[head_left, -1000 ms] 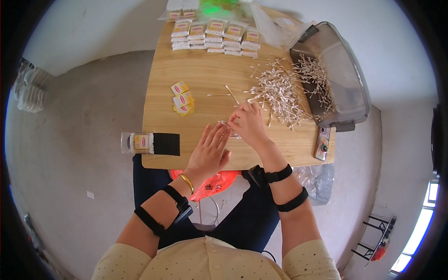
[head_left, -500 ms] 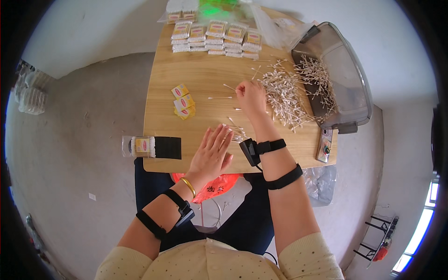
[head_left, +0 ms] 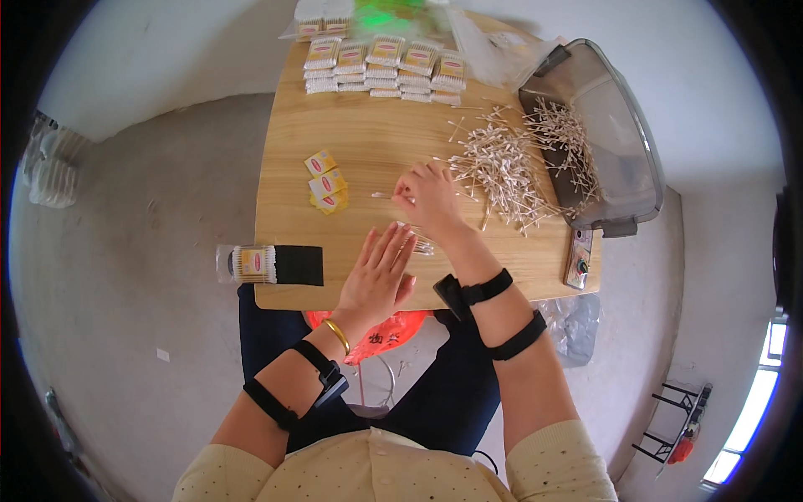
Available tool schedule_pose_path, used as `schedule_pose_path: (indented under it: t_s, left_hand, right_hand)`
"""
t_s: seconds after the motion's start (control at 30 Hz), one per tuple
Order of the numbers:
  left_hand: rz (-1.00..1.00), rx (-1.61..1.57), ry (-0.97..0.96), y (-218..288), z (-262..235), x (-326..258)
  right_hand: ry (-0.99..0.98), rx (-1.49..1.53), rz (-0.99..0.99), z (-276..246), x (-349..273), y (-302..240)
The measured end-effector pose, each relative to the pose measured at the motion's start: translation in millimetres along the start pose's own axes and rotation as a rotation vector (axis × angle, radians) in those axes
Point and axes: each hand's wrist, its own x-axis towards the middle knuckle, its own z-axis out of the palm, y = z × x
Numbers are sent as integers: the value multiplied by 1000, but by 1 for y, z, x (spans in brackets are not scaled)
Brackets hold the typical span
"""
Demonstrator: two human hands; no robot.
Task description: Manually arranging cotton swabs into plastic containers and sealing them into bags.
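The left hand point(head_left: 378, 272) lies flat, fingers spread wide, pinning a small bunch of swabs point(head_left: 421, 244) on the worktop point(head_left: 368, 142). Just beyond, the right hand point(head_left: 428, 194) pinches narrowly on what looks like 1 or 2 swabs beside the loose pile point(head_left: 500, 171). Best to keep the left palm steady so the bunch stays aligned, and feed swabs parallel. Farther off sit the tray point(head_left: 623, 159) and packs point(head_left: 385, 63).
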Motion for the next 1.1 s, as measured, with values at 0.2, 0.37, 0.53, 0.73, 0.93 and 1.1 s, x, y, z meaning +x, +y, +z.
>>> schedule_pose_path:
  t_s: [0.2, 0.37, 0.53, 0.73, 0.93, 1.1]
  left_hand:
    - [-10, -35, 1, -1, 0, -2]
    - [-28, -68, -6, 1, -5, -1]
    - [-21, -69, -4, 1, -2, 0]
    - [-22, -52, -8, 1, -2, 0]
    - [-46, -162, 26, -2, -5, -2]
    - [-71, -302, 139, 0, -10, 18]
  right_hand:
    - [67, 56, 162, -6, -48, -11]
    - [168, 175, 318, -18, -61, 7]
    - [198, 54, 308, -19, -46, 25]
    - [110, 110, 229, -6, -41, 5]
    - [134, 306, 385, -22, -94, 7]
    - [145, 164, 370, -21, -125, 1]
